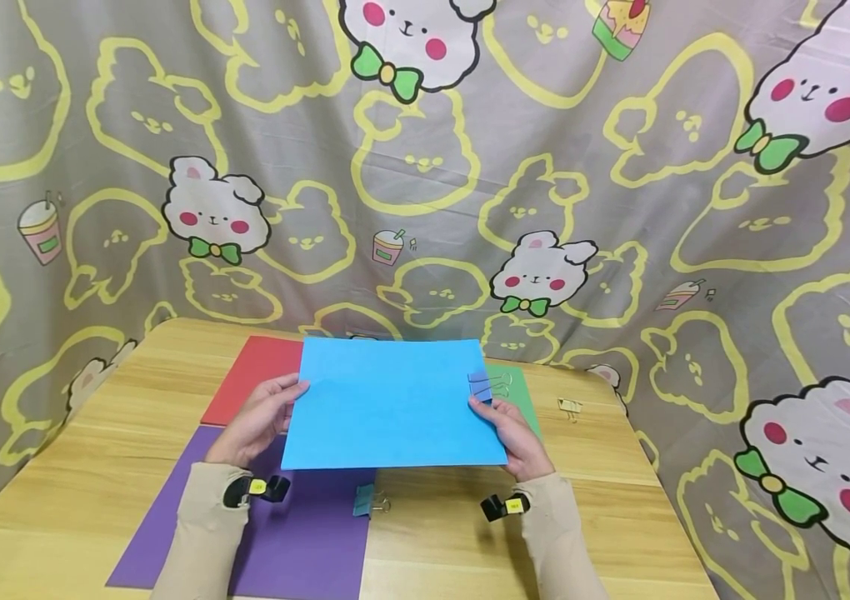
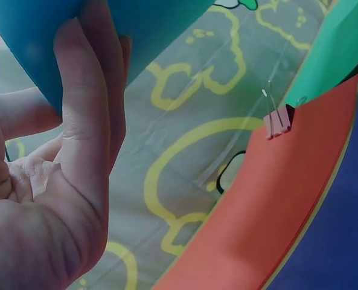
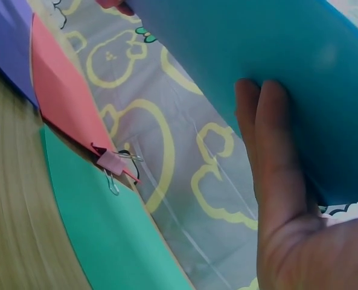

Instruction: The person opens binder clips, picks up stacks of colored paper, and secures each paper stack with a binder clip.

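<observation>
The left hand (image 1: 260, 417) and right hand (image 1: 515, 433) pinched the blue sheet (image 1: 391, 408) at opposite edges above the table (image 1: 620, 500), likely to keep it flat; a purple clip (image 1: 479, 387) sat just beyond the right grip.

- blue sheet (image 1: 395, 408): pretty loud sky blue
- purple sheet (image 1: 305, 542), red sheet (image 1: 247, 375), green sheet (image 1: 519, 396): all solids too
- teal binder clip (image 1: 362, 500), pink binder clip (image 3: 110, 162), pale-yellow binder clip (image 1: 569, 406), violet-blue binder clip (image 1: 479, 387)
- worktop (image 1: 605, 508): light yellowish woodgrain
- curtain (image 1: 305, 150): grey, yellow critter outlines (image 1: 417, 167), white bunnies (image 1: 215, 204) w/ green bows (image 1: 215, 251)
</observation>
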### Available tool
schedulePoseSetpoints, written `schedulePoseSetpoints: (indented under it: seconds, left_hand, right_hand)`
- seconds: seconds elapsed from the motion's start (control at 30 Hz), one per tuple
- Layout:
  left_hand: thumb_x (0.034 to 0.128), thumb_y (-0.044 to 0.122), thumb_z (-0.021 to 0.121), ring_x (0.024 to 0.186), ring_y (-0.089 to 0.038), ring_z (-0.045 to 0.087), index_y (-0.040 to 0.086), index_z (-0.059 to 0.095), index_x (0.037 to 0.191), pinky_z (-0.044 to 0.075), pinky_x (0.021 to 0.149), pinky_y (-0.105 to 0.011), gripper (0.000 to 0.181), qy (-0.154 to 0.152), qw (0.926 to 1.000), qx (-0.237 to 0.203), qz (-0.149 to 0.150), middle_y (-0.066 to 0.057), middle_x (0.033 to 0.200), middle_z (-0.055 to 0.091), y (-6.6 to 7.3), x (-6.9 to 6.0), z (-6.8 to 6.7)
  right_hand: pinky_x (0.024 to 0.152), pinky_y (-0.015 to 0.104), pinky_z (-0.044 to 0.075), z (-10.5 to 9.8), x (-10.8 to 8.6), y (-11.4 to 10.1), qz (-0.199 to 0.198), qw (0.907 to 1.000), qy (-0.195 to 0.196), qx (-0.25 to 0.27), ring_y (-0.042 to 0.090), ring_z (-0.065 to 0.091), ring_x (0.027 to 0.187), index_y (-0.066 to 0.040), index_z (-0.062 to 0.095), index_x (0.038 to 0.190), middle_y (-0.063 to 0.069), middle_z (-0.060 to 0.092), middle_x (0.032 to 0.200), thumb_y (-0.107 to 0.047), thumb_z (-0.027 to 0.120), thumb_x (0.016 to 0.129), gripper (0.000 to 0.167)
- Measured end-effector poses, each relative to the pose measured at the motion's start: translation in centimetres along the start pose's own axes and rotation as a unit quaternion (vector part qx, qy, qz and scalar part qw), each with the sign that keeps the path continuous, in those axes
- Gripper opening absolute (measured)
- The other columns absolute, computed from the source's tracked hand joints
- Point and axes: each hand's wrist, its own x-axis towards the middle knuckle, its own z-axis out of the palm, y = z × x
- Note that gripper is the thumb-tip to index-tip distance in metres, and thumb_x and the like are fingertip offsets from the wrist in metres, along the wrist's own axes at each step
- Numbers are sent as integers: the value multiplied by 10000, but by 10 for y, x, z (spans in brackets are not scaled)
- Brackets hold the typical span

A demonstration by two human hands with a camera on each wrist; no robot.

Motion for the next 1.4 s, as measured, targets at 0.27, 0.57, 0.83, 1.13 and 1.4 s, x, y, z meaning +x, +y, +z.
schedulePoseSetpoints:
  seconds: [0.27, 0.57, 0.83, 1.13, 1.4]
  left_hand:
    - [1113, 277, 476, 600, 11, 567, -75, 95, 1621, 534, 644, -157, 726, -79, 9998, -154, -102, 167, 719, 531, 1, 1, 4]
    - [1111, 286, 485, 695, -16, 633, -104, 322, 1521, 581, 701, -214, 589, -321, 9992, 128, -221, 143, 762, 581, -2, 5, 10]
    - [1111, 256, 481, 663, -12, 553, -112, 246, 1571, 532, 678, -189, 634, -411, 9985, 249, -277, 130, 709, 475, -4, 7, 12]
    - [1109, 260, 487, 665, -12, 573, -123, 239, 1568, 548, 678, -193, 647, -476, 9982, 271, -240, 131, 681, 478, -5, 7, 10]
    - [1098, 240, 513, 557, -56, 331, -128, 326, 1518, 352, 572, -216, 589, -295, 9984, 437, -223, 108, 632, 293, -4, 7, 10]
  right_hand:
    - [796, 268, 637, 1, -2, -2, -125, 9997, 174, -105, 84, 768, 875, -43, 506, 1279, -52, 763, 973, -288, 550, 1084, 315]
    - [810, 253, 631, -3, -2, -4, -170, 9988, 422, -177, 68, 756, 893, 1, 463, 1367, -66, 752, 986, -275, 543, 1088, 401]
    - [801, 245, 629, -10, -2, -3, -174, 9986, 467, -188, 66, 755, 877, 7, 449, 1371, -62, 751, 973, -291, 557, 1082, 429]
    - [808, 251, 631, -9, -2, -2, -118, 9986, 485, -175, 70, 760, 888, 14, 437, 1389, -60, 755, 979, -292, 556, 1082, 450]
    - [814, 244, 627, -8, -2, -2, -96, 9983, 511, -255, 66, 756, 905, 32, 434, 1411, -62, 756, 997, -302, 554, 1083, 483]
